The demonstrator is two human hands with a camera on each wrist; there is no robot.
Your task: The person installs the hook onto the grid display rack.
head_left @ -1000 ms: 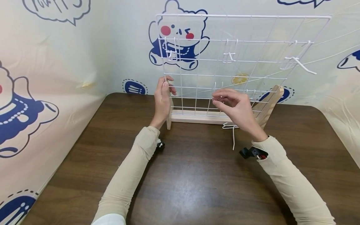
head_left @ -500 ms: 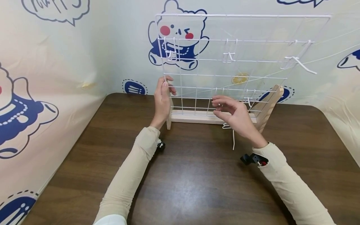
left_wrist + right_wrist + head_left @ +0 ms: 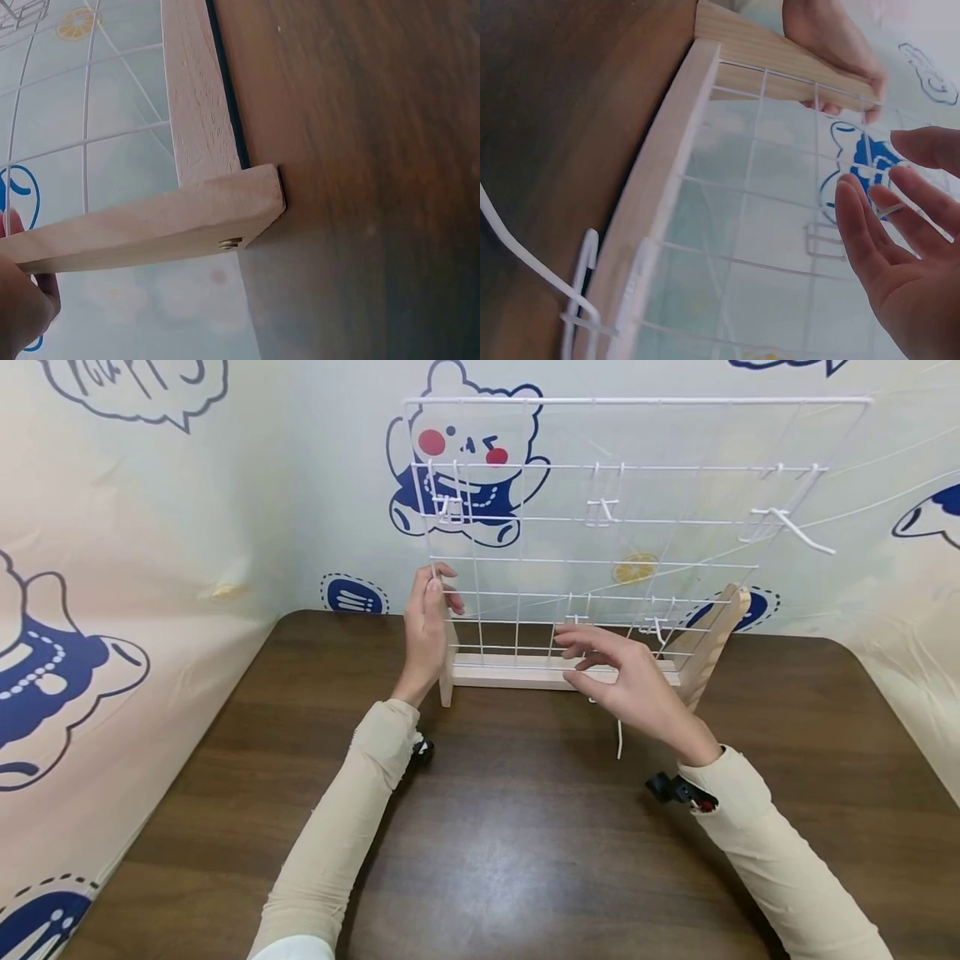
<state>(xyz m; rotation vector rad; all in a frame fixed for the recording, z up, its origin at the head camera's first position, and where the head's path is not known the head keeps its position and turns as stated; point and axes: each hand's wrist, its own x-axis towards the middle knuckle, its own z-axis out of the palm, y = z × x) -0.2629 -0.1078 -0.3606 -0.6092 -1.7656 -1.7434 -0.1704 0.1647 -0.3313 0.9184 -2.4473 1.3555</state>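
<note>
A white wire grid rack (image 3: 517, 597) stands in a wooden frame, its bottom bar (image 3: 510, 672) low over the table. My left hand (image 3: 427, 622) grips the rack's left edge by the wooden side post (image 3: 150, 225), thumb in front and fingers behind. Before the lower middle of the grid is my right hand (image 3: 622, 677), thumb and fingers spread apart, holding nothing. Just above its fingertips, a white hook (image 3: 577, 617) hangs on a lower wire, partly covered by the hand. Another hook (image 3: 657, 628) hangs to its right. A loose hook (image 3: 619, 739) lies on the table below, mostly hidden.
Higher on the grid hang a left hook (image 3: 448, 508), a middle hook (image 3: 602, 512) and a right hook (image 3: 798, 531) that juts forward. Behind the brown table (image 3: 480, 827) is a printed cloth backdrop (image 3: 330, 485). The right wooden side post (image 3: 716, 643) leans back.
The lower middle hook has settled down onto its wire. My right hand has let go of it and drawn down and slightly right, its fingers spreading. The left hand keeps its hold.
</note>
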